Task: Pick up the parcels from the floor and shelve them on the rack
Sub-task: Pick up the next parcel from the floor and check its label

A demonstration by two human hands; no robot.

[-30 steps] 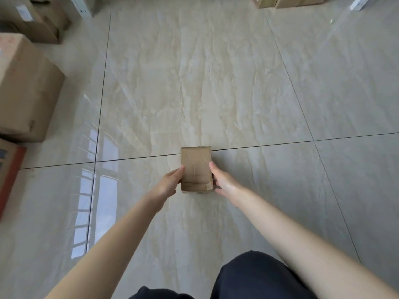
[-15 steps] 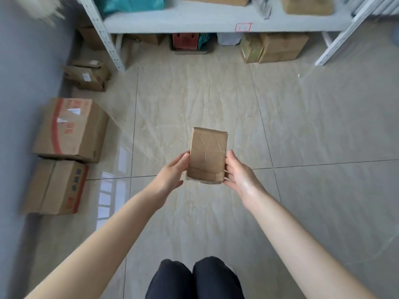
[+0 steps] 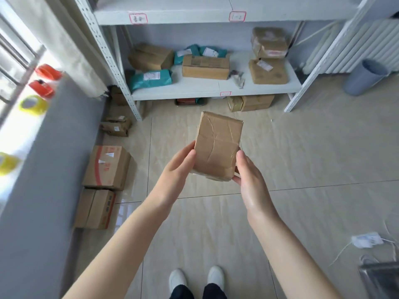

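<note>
Brown cardboard, creased and taped, makes up the small parcel (image 3: 218, 145) held up in the air above the tiled floor (image 3: 302, 160), in front of the white rack (image 3: 216, 89). The left hand (image 3: 176, 171) clasps its left edge with the thumb on the top face, and the right hand (image 3: 248, 175) clasps its right edge and lower right corner, so both hands are closed on it. Other boxes and teal mail bags (image 3: 151, 79) lie on the rack's lower shelf, and two large cartons (image 3: 106, 167) stand on the floor along the left wall.
</note>
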